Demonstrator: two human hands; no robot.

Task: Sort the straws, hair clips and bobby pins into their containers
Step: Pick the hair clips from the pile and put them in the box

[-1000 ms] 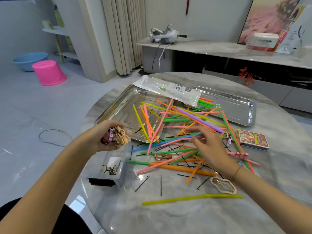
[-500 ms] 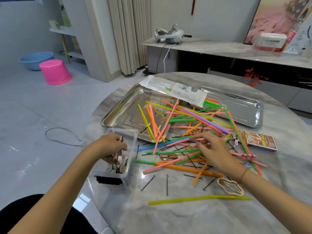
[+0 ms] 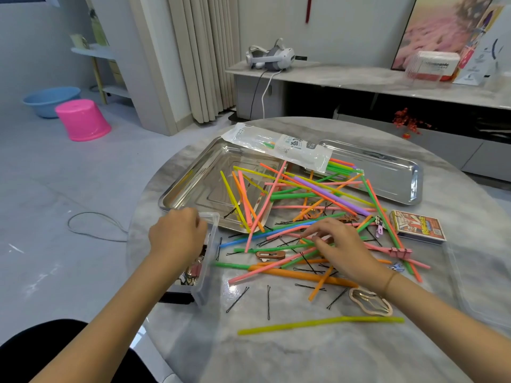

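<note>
Many coloured straws (image 3: 304, 194) lie crossed over the marble table and the near edge of a steel tray (image 3: 193, 186). Black bobby pins (image 3: 268, 301) are scattered among and in front of them. A brown hair clip (image 3: 270, 255), a beige cloud-shaped clip (image 3: 370, 302) and a pink clip (image 3: 399, 252) lie on the table. My left hand (image 3: 177, 239) is down in a clear plastic box (image 3: 210, 258) at the table's left edge, with clips and pins in the box beneath it; its fingers are hidden. My right hand (image 3: 340, 247) rests fingers-down on the straw pile.
A second steel tray (image 3: 401, 175) sits at the back right, with a plastic straw packet (image 3: 282, 146) across both trays. A printed card box (image 3: 417, 226) lies to the right, and a clear plastic piece (image 3: 475, 286) near the right edge. The table edge curves close on the left.
My left hand, which held a bunch of hair clips in the air, has dropped into the clear box. My right hand has stayed on the straws, shifting only slightly.
</note>
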